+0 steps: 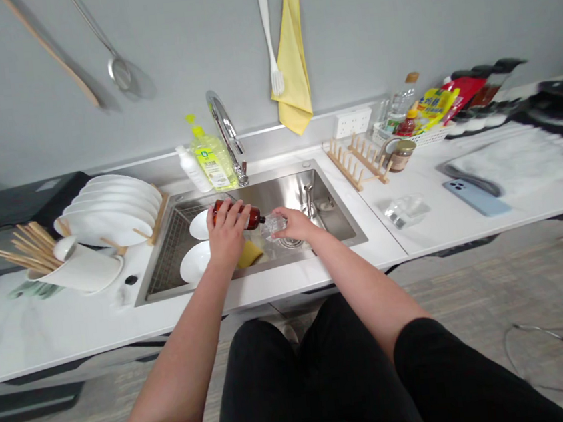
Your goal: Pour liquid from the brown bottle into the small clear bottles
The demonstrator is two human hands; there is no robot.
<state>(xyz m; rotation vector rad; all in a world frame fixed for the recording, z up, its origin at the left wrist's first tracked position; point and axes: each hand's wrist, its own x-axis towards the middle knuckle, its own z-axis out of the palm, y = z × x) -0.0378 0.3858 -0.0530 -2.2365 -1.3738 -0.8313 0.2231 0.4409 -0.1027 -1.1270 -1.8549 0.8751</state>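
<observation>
My left hand (228,233) is wrapped round a brown bottle (253,218), tipped onto its side over the sink (353,227) with its dark neck pointing right. My right hand (296,224) grips a small clear cup (273,225). The cup's mouth lies close to the bottle's neck; whether they touch I cannot tell. Below my left hand is a yellow cloth (250,253), partly hidden. Two white bowls, one nearer (195,264) and one farther (199,226), sit in the left part of the sink, on or near a wire rack (165,253).
A chrome faucet (225,129) rises behind the sink beside a yellow-green soap bottle (216,164). White plates (106,223) and a chopstick holder (79,272) stand left. To the right are a wooden rack (359,159), jar (401,156), clear plastic piece (407,211) and phone (476,197).
</observation>
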